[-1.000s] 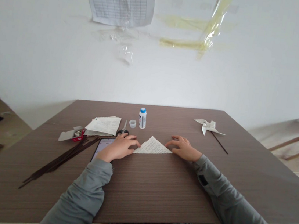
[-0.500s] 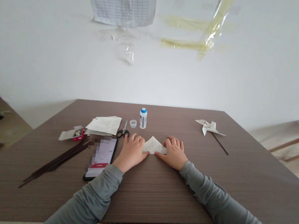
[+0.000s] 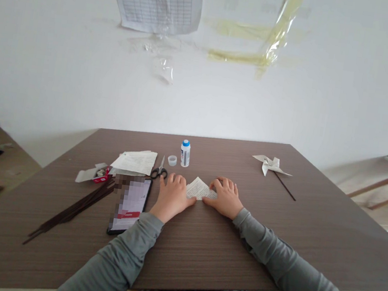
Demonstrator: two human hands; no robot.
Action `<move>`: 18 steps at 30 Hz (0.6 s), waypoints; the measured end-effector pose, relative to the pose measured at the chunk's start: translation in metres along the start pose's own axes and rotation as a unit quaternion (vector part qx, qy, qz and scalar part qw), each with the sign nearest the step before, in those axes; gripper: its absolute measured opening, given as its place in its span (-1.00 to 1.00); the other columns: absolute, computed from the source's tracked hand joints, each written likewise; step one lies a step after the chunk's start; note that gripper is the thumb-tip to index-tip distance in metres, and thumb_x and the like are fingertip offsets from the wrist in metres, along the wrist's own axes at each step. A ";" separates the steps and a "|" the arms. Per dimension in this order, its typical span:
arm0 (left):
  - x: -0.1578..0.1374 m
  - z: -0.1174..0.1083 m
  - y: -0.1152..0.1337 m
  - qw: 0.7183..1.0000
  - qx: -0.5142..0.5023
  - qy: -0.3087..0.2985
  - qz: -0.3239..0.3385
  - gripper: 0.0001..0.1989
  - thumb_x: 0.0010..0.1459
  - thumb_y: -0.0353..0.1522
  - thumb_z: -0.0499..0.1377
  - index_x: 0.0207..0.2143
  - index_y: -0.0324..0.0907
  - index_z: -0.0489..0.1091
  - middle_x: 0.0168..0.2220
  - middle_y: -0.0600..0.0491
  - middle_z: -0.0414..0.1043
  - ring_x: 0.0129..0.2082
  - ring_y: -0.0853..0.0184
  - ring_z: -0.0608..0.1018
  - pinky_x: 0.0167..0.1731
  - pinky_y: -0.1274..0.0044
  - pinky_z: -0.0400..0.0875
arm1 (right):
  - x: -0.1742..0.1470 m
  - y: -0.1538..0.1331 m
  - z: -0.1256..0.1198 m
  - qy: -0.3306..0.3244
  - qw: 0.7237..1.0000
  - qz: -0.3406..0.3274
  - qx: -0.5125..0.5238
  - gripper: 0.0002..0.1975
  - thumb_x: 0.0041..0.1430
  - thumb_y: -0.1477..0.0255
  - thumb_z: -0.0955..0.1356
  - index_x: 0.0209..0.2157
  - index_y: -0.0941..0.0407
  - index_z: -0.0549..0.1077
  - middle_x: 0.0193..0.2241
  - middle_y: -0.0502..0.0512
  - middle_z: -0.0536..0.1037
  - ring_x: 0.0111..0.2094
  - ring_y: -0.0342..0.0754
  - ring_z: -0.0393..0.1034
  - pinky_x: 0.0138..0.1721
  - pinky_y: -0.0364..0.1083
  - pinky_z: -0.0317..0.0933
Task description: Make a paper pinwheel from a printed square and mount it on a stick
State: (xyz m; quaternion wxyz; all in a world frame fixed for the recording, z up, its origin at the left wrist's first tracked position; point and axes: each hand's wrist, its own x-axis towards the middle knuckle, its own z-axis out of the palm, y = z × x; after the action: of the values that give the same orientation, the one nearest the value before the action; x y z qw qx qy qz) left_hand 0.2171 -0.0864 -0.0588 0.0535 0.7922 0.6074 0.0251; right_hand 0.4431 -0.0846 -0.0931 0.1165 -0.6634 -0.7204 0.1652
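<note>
A sheet of printed paper (image 3: 198, 188), folded into a triangle with its point away from me, lies on the table between my hands. My left hand (image 3: 171, 194) holds its left corner, thumb along the near folded edge and fingers curled over. At the right corner, my right hand (image 3: 225, 197) grips the paper the same way, thumb on the near edge. The fingers cover both ends of the triangle. Just beyond my left hand lie black-handled scissors (image 3: 160, 170). A white bottle with a blue cap (image 3: 185, 154) stands behind the paper, beside a small translucent cup-shaped cap (image 3: 172, 160).
Left on the brown table (image 3: 258, 251) are a phone (image 3: 131, 206), dark thin sticks (image 3: 73, 206), a small opened red-and-white box (image 3: 100, 174) and a stack of paper sheets (image 3: 136, 161). A paper pinwheel (image 3: 271, 166) on a stick lies at the back right. The wall (image 3: 222, 101) borders the far edge.
My left thumb has slid slightly right along the near edge of the folded paper. My right hand has barely shifted, and the paper stays in place.
</note>
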 end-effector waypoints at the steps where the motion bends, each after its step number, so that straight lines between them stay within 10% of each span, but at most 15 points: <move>1: 0.000 0.000 -0.001 1.000 0.002 -0.001 0.000 -0.40 0.56 -0.03 0.45 0.47 -0.12 0.64 0.55 -0.40 0.65 0.69 -0.46 0.46 0.75 -0.38 0.24 | 0.001 0.001 -0.001 0.000 1.000 0.000 0.004 -0.54 0.48 0.10 0.65 0.27 -0.05 0.69 0.63 0.37 0.51 0.75 0.55 0.23 0.79 0.58 -0.01; 18: 0.004 -0.015 -0.028 0.998 -0.010 -0.061 0.032 -0.77 0.55 -0.23 0.43 0.18 0.02 0.68 0.55 -0.19 0.65 0.70 -0.31 0.44 0.73 -0.25 0.29 | 0.016 0.039 -0.015 -0.030 0.999 -0.036 0.021 -0.50 0.39 0.30 0.66 0.32 -0.07 0.76 0.59 0.33 0.55 0.70 0.53 0.31 0.72 0.45 0.20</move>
State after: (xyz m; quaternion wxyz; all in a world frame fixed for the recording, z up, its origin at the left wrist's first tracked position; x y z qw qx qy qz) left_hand 0.1894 -0.0745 -0.0477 0.0975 0.8108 0.5769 -0.0151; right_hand 0.4832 -0.0653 -0.0959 0.1145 -0.6292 -0.7434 0.1961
